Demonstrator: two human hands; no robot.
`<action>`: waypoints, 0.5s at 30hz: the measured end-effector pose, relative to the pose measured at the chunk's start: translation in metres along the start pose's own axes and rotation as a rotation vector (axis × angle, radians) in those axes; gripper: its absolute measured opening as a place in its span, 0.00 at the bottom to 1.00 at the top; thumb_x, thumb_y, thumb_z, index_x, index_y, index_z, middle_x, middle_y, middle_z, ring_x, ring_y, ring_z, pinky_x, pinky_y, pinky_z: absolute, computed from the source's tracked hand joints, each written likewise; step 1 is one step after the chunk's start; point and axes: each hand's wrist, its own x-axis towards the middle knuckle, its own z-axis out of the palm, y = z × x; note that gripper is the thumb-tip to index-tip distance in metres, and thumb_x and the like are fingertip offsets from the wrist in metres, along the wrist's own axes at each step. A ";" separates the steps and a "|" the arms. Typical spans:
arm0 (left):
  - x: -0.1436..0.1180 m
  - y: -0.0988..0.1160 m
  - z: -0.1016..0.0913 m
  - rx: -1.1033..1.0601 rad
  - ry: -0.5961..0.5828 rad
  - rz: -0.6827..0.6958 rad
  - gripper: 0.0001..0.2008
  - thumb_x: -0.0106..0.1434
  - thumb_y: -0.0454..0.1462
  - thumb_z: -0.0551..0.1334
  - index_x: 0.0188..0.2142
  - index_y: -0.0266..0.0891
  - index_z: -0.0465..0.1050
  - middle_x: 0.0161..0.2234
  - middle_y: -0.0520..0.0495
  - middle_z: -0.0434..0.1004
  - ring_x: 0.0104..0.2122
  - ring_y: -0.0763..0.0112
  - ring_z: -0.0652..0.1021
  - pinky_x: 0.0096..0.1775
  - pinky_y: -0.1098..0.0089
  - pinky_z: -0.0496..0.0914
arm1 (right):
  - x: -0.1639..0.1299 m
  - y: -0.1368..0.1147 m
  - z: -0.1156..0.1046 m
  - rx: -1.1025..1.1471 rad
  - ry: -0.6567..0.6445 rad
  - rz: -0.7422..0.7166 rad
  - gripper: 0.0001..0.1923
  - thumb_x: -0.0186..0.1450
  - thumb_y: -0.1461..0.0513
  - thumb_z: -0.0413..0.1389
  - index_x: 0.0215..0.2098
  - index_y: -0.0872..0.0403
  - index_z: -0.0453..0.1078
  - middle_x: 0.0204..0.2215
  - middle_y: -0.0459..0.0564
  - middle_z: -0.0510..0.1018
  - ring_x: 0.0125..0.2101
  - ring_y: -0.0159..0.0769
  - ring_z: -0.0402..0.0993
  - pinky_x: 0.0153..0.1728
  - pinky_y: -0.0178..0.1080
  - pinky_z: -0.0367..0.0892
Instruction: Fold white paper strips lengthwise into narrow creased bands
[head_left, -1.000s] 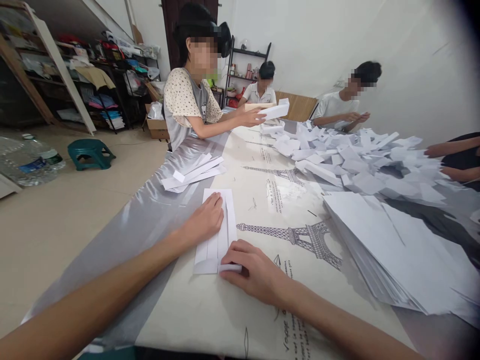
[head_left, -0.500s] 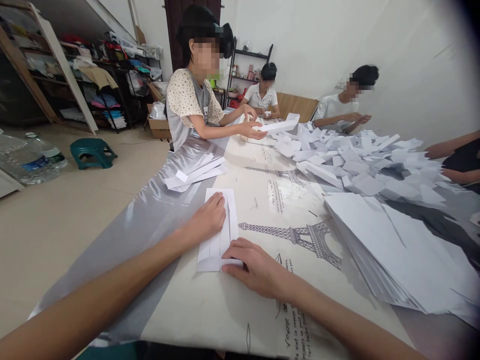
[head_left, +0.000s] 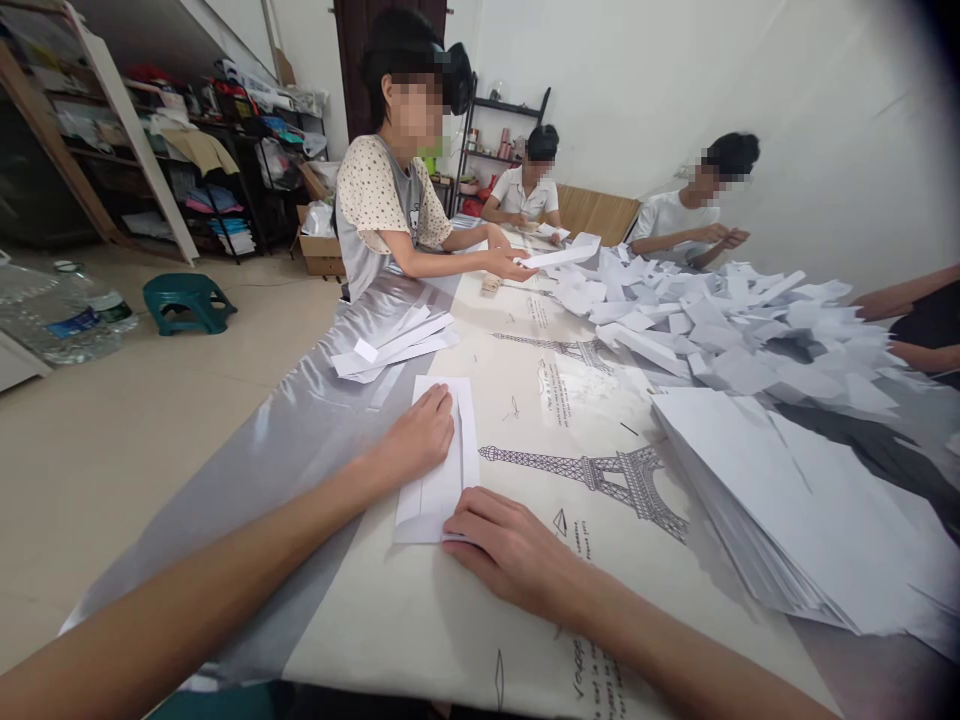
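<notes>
A long white folded sheet of paper (head_left: 431,497) lies lengthwise before me on the printed tablecloth, with lengthwise crease lines and a turned-up strip at its near end. My left hand (head_left: 421,430) holds its upper part down, fingers bent and pressed together on the sheet. At the near right corner, my right hand (head_left: 499,540) has its fingers closed over the folded strip, the thumb at the lower edge. The fingers hide that corner.
Several folded paper strips (head_left: 394,345) lie beyond my left hand. On the right are a stack of white sheets (head_left: 795,500) and a heap of folded papers (head_left: 720,320). A co-worker (head_left: 390,200) holds a paper strip; others sit farther back. A green stool (head_left: 187,303) stands left.
My right hand has lowered and flattened over the near strip, which stood raised between its fingers before. My left hand stays in place. A co-worker at the back has moved a paper outward.
</notes>
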 end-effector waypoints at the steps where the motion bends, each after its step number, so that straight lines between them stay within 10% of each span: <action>1: 0.000 0.000 0.001 0.000 0.002 -0.005 0.17 0.72 0.30 0.48 0.52 0.27 0.70 0.57 0.29 0.71 0.62 0.54 0.69 0.63 0.56 0.65 | 0.000 -0.001 0.000 -0.013 -0.009 0.005 0.12 0.76 0.62 0.49 0.40 0.56 0.74 0.35 0.51 0.73 0.34 0.37 0.69 0.36 0.39 0.69; 15: 0.000 0.001 -0.001 0.034 -0.010 -0.008 0.17 0.72 0.30 0.47 0.52 0.24 0.71 0.57 0.28 0.72 0.62 0.53 0.70 0.62 0.57 0.66 | 0.000 0.002 -0.001 -0.046 0.044 -0.086 0.16 0.78 0.61 0.44 0.40 0.57 0.72 0.34 0.51 0.73 0.32 0.36 0.69 0.33 0.38 0.68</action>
